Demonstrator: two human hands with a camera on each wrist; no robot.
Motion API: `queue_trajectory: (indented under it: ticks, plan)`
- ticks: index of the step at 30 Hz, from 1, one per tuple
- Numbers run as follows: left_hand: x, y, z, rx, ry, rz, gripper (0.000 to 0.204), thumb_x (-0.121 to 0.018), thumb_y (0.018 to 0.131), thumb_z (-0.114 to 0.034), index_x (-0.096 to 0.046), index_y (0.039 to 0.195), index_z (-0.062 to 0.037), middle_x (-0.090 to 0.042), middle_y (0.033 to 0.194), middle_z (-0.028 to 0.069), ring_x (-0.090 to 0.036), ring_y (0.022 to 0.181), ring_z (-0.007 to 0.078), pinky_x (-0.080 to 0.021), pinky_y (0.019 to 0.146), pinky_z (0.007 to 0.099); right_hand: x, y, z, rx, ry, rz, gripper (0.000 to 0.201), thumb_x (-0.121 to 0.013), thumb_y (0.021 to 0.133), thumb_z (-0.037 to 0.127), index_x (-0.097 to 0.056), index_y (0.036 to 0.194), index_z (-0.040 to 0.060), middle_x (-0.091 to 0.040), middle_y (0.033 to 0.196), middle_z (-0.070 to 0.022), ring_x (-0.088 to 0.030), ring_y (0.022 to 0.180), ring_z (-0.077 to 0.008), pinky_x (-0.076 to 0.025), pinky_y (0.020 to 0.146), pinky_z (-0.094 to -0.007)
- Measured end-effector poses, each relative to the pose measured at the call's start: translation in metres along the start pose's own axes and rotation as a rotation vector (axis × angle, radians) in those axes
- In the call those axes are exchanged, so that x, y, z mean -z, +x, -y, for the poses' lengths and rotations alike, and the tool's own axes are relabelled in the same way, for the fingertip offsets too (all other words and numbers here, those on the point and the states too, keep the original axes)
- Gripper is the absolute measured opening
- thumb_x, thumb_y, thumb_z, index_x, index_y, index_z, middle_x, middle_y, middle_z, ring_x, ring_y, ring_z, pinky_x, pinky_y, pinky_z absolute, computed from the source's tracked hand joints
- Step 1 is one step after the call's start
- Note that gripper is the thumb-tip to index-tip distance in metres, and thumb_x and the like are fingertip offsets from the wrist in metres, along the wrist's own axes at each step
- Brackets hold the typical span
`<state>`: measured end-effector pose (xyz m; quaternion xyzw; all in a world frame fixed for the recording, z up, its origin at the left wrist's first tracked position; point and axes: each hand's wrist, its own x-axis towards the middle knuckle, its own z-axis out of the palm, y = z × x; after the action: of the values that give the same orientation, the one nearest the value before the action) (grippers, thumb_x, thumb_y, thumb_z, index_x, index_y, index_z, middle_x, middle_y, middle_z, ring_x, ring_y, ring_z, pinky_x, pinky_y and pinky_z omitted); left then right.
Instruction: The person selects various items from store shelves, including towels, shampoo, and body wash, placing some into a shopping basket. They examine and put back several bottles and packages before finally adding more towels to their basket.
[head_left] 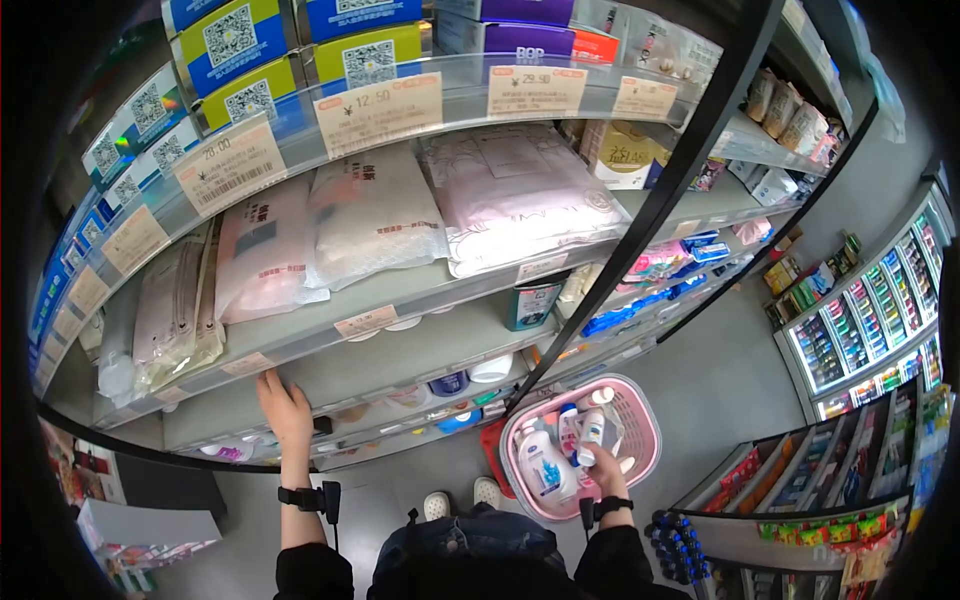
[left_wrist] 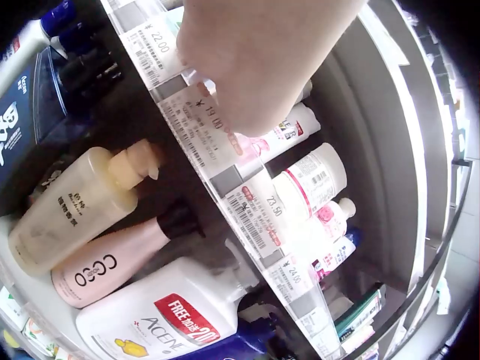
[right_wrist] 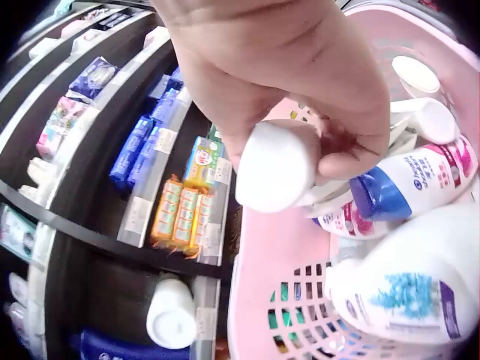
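My right hand (head_left: 607,474) grips a white bottle (head_left: 591,432) over the pink basket (head_left: 650,435). In the right wrist view the bottle's smooth white end (right_wrist: 271,169) faces the camera, with thumb and fingers around its body. Lying in the basket are a large white jug (right_wrist: 405,300) with a blue print and a shampoo bottle (right_wrist: 420,180) with a blue cap. On the left, my left hand (head_left: 287,412) touches a shelf's front edge, fingers extended. The left wrist view has this hand (left_wrist: 259,56) over the price tags (left_wrist: 199,124), its fingertips mostly hidden.
Packaged bags (head_left: 375,215) fill the shelf above the left hand. Pump bottles (left_wrist: 161,307) and white tubs (left_wrist: 319,180) stand on shelves near it. A black shelf post (head_left: 640,235) rises behind the basket. Another stocked rack (head_left: 800,500) stands at right.
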<state>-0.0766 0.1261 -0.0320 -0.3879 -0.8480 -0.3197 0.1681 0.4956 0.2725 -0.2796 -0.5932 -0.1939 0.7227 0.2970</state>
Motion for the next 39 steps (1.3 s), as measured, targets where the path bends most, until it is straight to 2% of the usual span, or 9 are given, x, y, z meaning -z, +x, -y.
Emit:
queue_trajectory:
  ticks: [2,6,9,13,15,20,26,37,39]
  plan:
    - [0.005,0.001,-0.001,0.012,-0.066,0.049,0.052,-0.054,0.078,0.000,-0.041,0.128,0.0027,-0.042,0.127,0.0283,-0.042,0.115,0.0461,-0.035,0.098,0.0476,-0.014,-0.031,-0.006,-0.009,0.033,0.120,0.039,-0.069,0.080,0.018,-0.056,0.114,0.0046,-0.065,0.098,-0.0051,-0.064,0.084,-0.0173,-0.052,0.068,-0.0290]
    - [0.021,-0.007,-0.028,0.005,-0.199,-0.030,0.045,-0.055,0.077,0.001,-0.047,0.121,0.0013,-0.047,0.123,0.0244,-0.046,0.113,0.0426,-0.035,0.098,0.0453,-0.093,-0.120,0.014,0.144,-0.003,0.209,0.055,-0.073,0.077,0.009,-0.047,0.125,0.0028,-0.060,0.112,-0.0069,-0.060,0.102,-0.0194,-0.047,0.088,-0.0321]
    - [0.034,-0.027,-0.054,-0.150,-0.298,-0.066,0.036,-0.055,0.076,0.002,-0.053,0.112,0.0005,-0.054,0.114,0.0186,-0.053,0.106,0.0337,-0.041,0.091,0.0401,-0.139,-0.159,0.034,0.296,-0.208,0.341,0.058,-0.073,0.077,0.008,-0.044,0.127,0.0012,-0.058,0.114,-0.0070,-0.057,0.103,-0.0154,-0.046,0.087,-0.0280]
    - [0.045,-0.050,-0.096,-0.017,-0.820,0.510,0.036,-0.063,0.076,0.001,-0.056,0.111,-0.0029,-0.059,0.108,0.0070,-0.058,0.095,0.0157,-0.045,0.075,0.0285,-0.204,-0.219,0.068,0.446,-0.327,0.517,0.055,-0.078,0.073,0.006,-0.044,0.117,0.0033,-0.057,0.107,-0.0041,-0.056,0.098,-0.0121,-0.046,0.084,-0.0270]
    - [0.062,-0.057,-0.128,0.165,-1.107,0.759,0.046,-0.067,0.079,-0.002,-0.049,0.122,-0.0045,-0.059,0.109,0.0055,-0.057,0.097,0.0139,-0.045,0.078,0.0262,-0.228,-0.238,0.073,0.510,-0.389,0.582,0.055,-0.080,0.073,0.009,-0.044,0.114,0.0043,-0.055,0.104,-0.0035,-0.055,0.097,-0.0110,-0.046,0.083,-0.0266]
    - [0.067,-0.078,-0.140,0.206,-1.480,1.097,0.058,-0.067,0.084,-0.006,-0.036,0.133,-0.0050,-0.057,0.116,0.0069,-0.055,0.108,0.0148,-0.045,0.086,0.0274,-0.273,-0.278,0.072,0.630,-0.624,0.708,0.055,-0.080,0.074,0.013,-0.043,0.114,0.0039,-0.054,0.106,-0.0058,-0.056,0.098,-0.0125,-0.046,0.083,-0.0285]
    - [0.080,-0.065,-0.110,0.447,-1.459,0.932,0.051,-0.066,0.084,-0.001,-0.040,0.128,-0.0025,-0.059,0.112,0.0067,-0.058,0.103,0.0158,-0.048,0.090,0.0325,-0.285,-0.288,0.070,0.555,-0.829,0.853,0.061,-0.075,0.079,0.013,-0.042,0.130,0.0029,-0.058,0.103,-0.0077,-0.059,0.086,-0.0119,-0.047,0.075,-0.0254]
    - [0.064,0.033,-0.015,0.189,-1.046,0.108,0.049,-0.067,0.079,0.006,-0.042,0.122,0.0022,-0.060,0.105,0.0117,-0.059,0.097,0.0187,-0.049,0.084,0.0311,-0.213,-0.264,0.059,0.605,-0.610,0.604,0.040,-0.066,0.084,0.003,-0.053,0.122,0.0038,-0.060,0.097,-0.0032,-0.058,0.082,-0.0075,-0.045,0.073,-0.0211]
    - [0.062,0.043,-0.006,0.210,-0.867,0.176,0.047,-0.068,0.078,0.005,-0.044,0.119,0.0034,-0.060,0.104,0.0126,-0.060,0.095,0.0193,-0.049,0.083,0.0313,-0.206,-0.261,0.055,0.598,-0.572,0.572,0.039,-0.068,0.083,0.006,-0.054,0.120,0.0042,-0.059,0.096,-0.0022,-0.058,0.080,-0.0068,-0.045,0.070,-0.0203]
